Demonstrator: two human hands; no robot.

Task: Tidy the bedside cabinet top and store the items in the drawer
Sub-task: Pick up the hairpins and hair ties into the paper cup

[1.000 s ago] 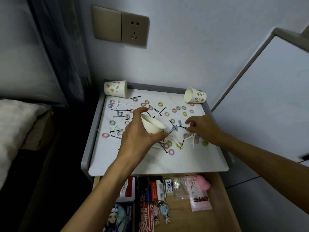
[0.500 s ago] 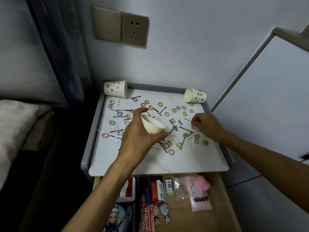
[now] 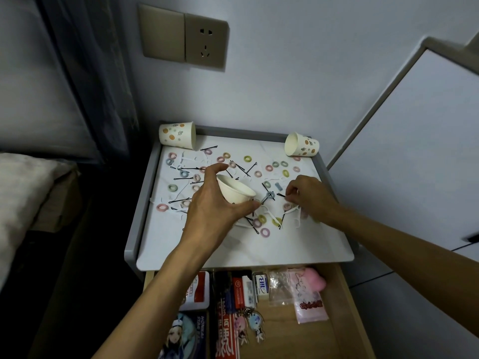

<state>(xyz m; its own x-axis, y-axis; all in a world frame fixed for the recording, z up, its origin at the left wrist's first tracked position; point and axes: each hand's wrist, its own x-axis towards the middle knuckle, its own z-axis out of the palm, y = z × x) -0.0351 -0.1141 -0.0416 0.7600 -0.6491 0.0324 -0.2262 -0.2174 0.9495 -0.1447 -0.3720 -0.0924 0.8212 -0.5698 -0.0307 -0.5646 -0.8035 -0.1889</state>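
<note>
While the left hand (image 3: 212,212) grips a tilted paper cup (image 3: 234,189) over the cabinet top (image 3: 181,244), the right hand (image 3: 311,198) pinches a black hairpin (image 3: 281,195) just right of the cup. The hairpin looks light, thin, springy and slippery, and is best nipped near one end with the fingertips. Half a second ago the right hand sat slightly farther from the cup, while the cup itself is unmoved.

Bare cabinet top (image 3: 298,244) front strip; scattered hair ties (image 3: 264,232) beyond.
</note>
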